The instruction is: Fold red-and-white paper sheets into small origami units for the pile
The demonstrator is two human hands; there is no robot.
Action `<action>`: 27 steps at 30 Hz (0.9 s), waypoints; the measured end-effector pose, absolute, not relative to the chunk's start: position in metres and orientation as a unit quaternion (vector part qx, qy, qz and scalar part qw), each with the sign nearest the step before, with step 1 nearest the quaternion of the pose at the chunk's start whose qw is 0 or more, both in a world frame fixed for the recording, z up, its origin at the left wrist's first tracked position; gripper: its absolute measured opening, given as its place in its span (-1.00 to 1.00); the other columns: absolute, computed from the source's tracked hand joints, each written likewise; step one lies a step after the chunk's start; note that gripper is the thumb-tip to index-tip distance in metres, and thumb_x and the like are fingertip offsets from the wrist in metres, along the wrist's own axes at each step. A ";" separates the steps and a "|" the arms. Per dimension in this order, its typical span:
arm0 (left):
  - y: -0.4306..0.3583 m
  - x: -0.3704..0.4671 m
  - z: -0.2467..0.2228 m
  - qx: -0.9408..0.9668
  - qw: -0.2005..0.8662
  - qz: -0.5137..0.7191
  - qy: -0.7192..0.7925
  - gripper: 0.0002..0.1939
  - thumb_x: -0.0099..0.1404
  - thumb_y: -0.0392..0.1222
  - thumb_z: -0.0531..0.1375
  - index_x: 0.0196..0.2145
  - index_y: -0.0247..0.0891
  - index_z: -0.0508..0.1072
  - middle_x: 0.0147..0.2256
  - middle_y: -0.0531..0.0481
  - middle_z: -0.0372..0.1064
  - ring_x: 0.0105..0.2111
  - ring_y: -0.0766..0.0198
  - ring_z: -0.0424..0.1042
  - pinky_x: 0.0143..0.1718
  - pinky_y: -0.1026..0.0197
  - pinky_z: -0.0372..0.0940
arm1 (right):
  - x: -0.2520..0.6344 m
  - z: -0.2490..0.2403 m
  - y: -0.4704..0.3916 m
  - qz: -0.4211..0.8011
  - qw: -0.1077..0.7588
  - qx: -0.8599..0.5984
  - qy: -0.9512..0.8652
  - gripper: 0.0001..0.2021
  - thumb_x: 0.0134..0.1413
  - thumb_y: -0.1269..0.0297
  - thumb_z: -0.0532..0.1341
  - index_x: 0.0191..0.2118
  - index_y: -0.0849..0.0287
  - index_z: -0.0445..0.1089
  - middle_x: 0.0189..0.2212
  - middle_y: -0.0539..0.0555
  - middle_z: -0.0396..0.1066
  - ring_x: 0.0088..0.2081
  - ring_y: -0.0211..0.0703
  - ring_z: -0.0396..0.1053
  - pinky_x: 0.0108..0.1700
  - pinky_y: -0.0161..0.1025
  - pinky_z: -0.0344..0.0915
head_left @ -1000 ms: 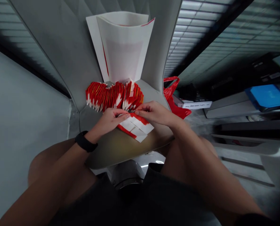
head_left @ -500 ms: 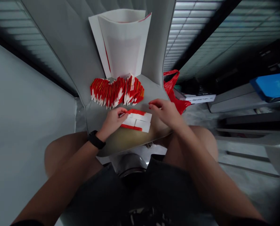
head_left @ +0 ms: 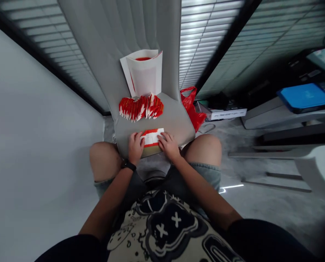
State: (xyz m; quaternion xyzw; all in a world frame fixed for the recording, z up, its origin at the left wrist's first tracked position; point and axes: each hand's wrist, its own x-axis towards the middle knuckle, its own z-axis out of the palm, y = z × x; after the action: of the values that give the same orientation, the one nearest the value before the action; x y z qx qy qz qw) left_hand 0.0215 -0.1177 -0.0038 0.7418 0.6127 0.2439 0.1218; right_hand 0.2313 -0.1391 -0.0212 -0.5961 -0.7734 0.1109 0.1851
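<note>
A flat red and white folded paper [head_left: 151,138] lies near the front edge of the grey chair seat [head_left: 175,116]. At its left end rests my left hand [head_left: 136,147], fingers bent and touching the paper's edge; a dark band is on that wrist. My right hand [head_left: 169,145] touches the right end, its fingers spread over the paper. Behind them, a fanned row of many red and white folded papers [head_left: 140,108] stands on the seat. Large white sheets with a red inside [head_left: 146,78] lean upright and curled against the backrest.
A red plastic bag [head_left: 191,109] hangs at the chair's right side. Beyond it are a white box [head_left: 225,114] and a blue-topped object [head_left: 305,96]. White chair parts [head_left: 301,153] stand at the right, and a pale wall [head_left: 42,145] borders the left.
My right hand has come down onto the paper's right end. My left hand now lies flatter at the left end. The view has pulled back, showing my patterned shirt.
</note>
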 end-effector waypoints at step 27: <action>-0.167 0.038 -0.001 0.879 0.140 0.120 0.440 -0.50 0.41 -0.29 0.01 0.27 -0.32 0.30 0.30 -0.22 0.22 0.34 -0.02 0.14 0.39 -0.16 0.01 | 0.264 0.007 -0.153 0.118 0.050 -0.448 -0.885 -0.47 0.19 0.35 0.27 0.27 0.21 0.30 0.34 0.27 0.18 0.34 0.18 0.06 0.39 0.17 -0.05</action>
State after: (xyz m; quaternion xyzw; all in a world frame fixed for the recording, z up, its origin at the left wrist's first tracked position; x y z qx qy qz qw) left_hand 0.0376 -0.1667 -0.0006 0.8787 0.4402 0.1200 0.1404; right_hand 0.2639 -0.1526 0.0068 -0.4476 -0.8849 0.1184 0.0499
